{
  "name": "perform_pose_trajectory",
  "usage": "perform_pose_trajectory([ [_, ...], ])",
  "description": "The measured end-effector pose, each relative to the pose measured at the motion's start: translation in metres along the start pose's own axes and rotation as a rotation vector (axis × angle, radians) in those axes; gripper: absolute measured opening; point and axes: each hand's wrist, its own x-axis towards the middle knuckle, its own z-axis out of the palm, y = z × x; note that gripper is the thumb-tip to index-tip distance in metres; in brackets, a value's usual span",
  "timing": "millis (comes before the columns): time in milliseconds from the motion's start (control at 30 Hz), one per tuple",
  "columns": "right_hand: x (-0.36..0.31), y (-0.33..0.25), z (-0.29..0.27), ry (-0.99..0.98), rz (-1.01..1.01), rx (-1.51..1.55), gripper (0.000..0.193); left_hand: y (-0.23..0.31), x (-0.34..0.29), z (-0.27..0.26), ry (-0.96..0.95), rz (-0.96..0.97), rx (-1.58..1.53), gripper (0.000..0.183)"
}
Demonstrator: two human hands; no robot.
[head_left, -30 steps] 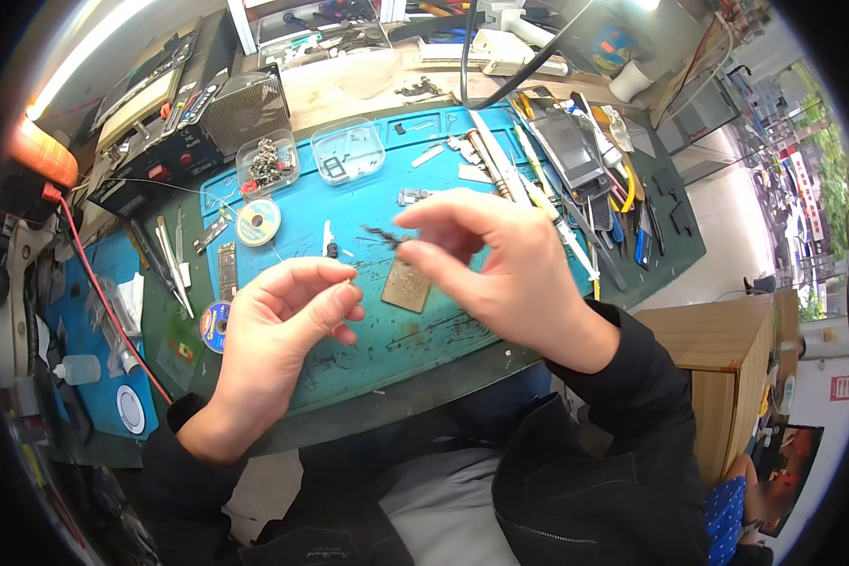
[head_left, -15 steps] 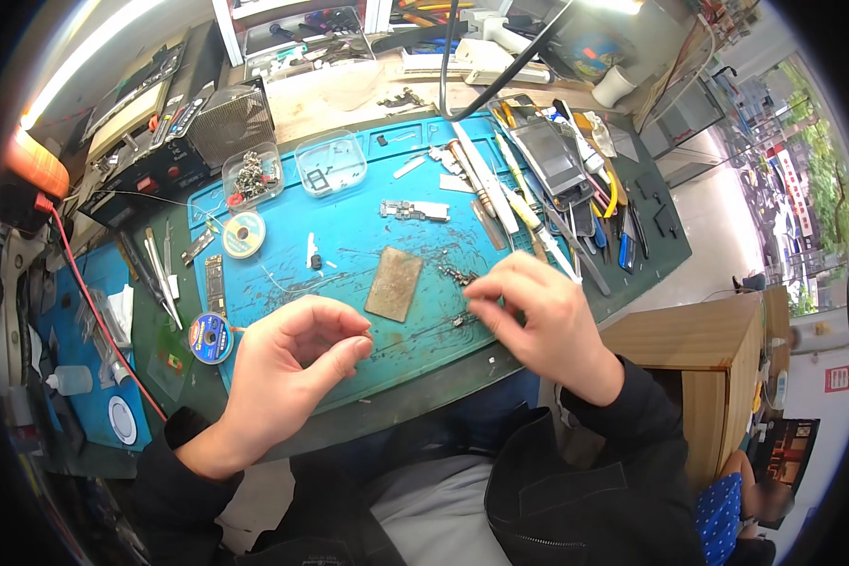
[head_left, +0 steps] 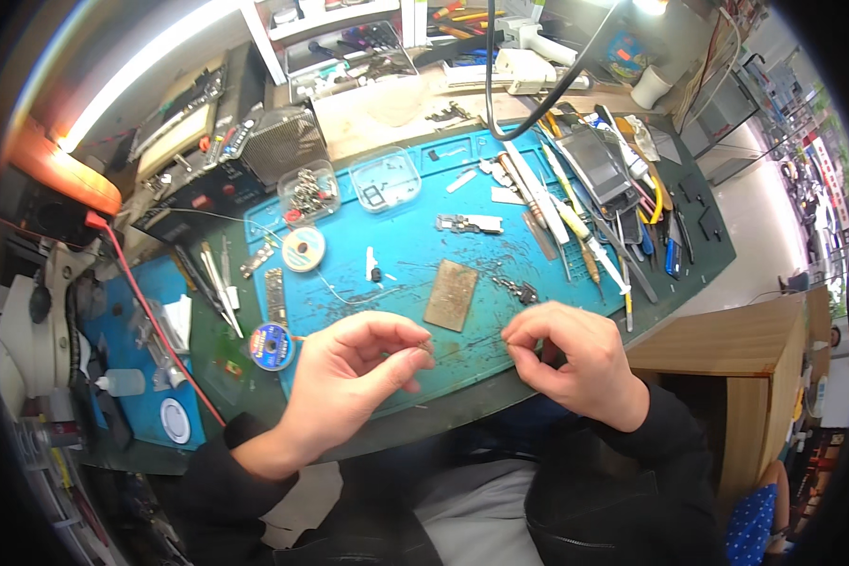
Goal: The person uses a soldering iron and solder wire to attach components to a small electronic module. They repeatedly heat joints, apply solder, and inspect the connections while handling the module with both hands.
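Observation:
Over the near edge of the blue work mat (head_left: 349,255), my left hand (head_left: 349,377) is curled with thumb and forefinger tips together. A tiny thing may sit at those tips, too small to name. My right hand (head_left: 580,363) faces it across a short gap, its fingers bent in a pinch; whatever is between them is hidden. Beyond the gap lies a worn brown rectangular plate (head_left: 451,295), touched by neither hand. Small dark metal pieces (head_left: 516,290) are strewn just past my right fingers.
Solder spools (head_left: 273,347) (head_left: 303,249) stand left of the plate. Behind are a clear tub of small metal parts (head_left: 309,191) and a clear tray (head_left: 385,179). Pens, tweezers and screwdrivers (head_left: 585,217) crowd the right. A black cable (head_left: 490,85) loops overhead; a wooden cabinet (head_left: 726,340) stands right.
The whole scene has shifted to the right in the view. My right hand has come nearer to me, away from the dark pieces. My left hand keeps its pinch beside the plate.

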Motion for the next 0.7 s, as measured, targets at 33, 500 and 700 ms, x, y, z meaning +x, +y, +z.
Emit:
perform_pose_trajectory([
  [33,-0.002,-0.002,0.002,-0.014,0.034,0.068,0.019,-0.002,0.0,0.0,-0.007,0.052,-0.014,0.018],
  [500,0.002,0.004,0.037,0.175,-0.013,0.266,0.027,-0.002,0.001,0.003,-0.011,0.32,0.218,0.019],
  [700,0.003,0.006,0.037,0.186,-0.06,0.212,0.026,-0.002,0.002,0.003,0.01,0.286,0.222,0.021],
])
